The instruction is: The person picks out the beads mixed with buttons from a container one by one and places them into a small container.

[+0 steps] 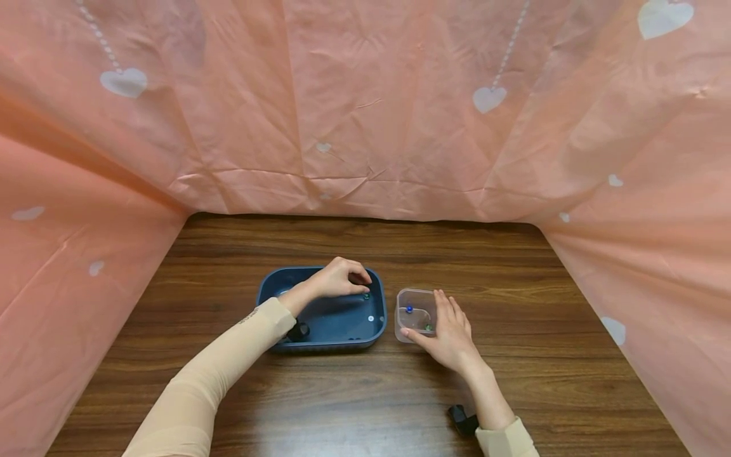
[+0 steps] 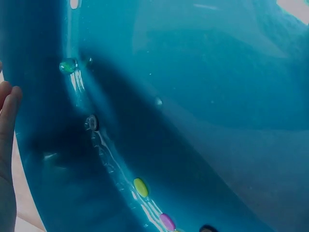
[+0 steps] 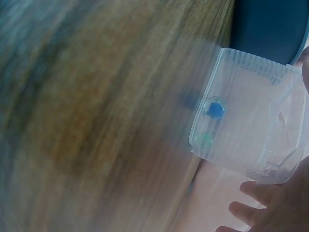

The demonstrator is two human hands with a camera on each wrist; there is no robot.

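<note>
My left hand (image 1: 338,279) reaches over the right part of a blue basin (image 1: 337,343), fingers bent downward. A small green marble (image 1: 367,296) shows right below its fingertips. In the left wrist view, that green marble (image 2: 67,65) lies by the basin's side, with the fingers (image 2: 7,116) apart from it at the left edge. My right hand (image 1: 451,330) holds a small clear plastic box (image 1: 407,293) with thumb and fingers spread around it. Inside the box are a blue marble (image 1: 409,309) and a green marble (image 1: 429,327), also visible through its wall in the right wrist view.
Also in the basin are a white piece (image 1: 370,318), a yellow-green piece (image 2: 141,187), a purple piece (image 2: 167,222) and a dark ring-like piece (image 2: 92,123). Both containers stand on a brown wooden table (image 1: 548,330). A pink curtain (image 1: 365,114) with hearts surrounds it.
</note>
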